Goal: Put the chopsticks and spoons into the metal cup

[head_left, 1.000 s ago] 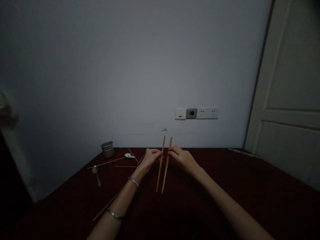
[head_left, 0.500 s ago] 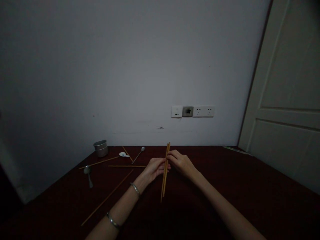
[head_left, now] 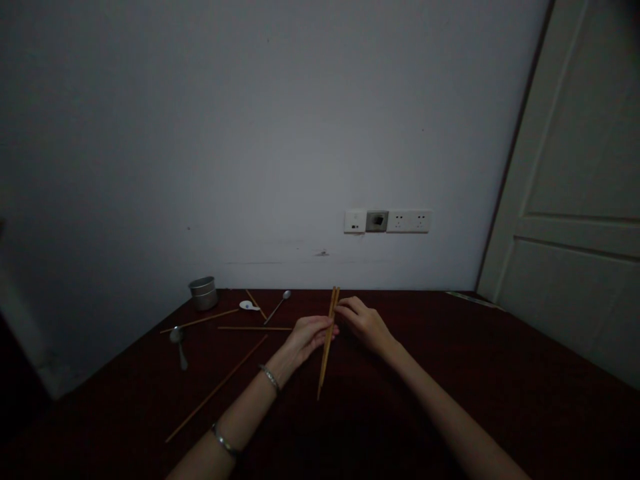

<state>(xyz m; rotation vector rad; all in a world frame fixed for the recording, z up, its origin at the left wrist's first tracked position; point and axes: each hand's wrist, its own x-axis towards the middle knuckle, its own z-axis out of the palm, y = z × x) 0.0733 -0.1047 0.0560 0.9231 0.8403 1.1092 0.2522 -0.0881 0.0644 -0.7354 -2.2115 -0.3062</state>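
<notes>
My left hand [head_left: 309,337] is closed around a few wooden chopsticks [head_left: 326,353], thumb across them near their upper part. They stand nearly upright above the table, lower ends tilted towards me and slightly left, one reaching lower than the other. Their tops are a little apart. On their right side, near the top, the bent fingers of my right hand [head_left: 367,327] touch them in a pinch; the exact grip is partly hidden. A loose chopstick [head_left: 255,328] lies just left of my left hand, its right end reaching that hand.
On the dark red table [head_left: 425,373], left, lie a long chopstick [head_left: 216,389], another chopstick [head_left: 200,321], a metal spoon [head_left: 177,337], a white spoon [head_left: 247,305] and a long-handled spoon [head_left: 286,295]. A metal cup [head_left: 203,295] stands near the wall [head_left: 280,167]. Sockets [head_left: 409,221] are on the wall.
The chopsticks have tilted a little, their lower ends shifting left, and their tops have spread slightly. My right fingertips now sit more to their right side. The view has shifted slightly.
</notes>
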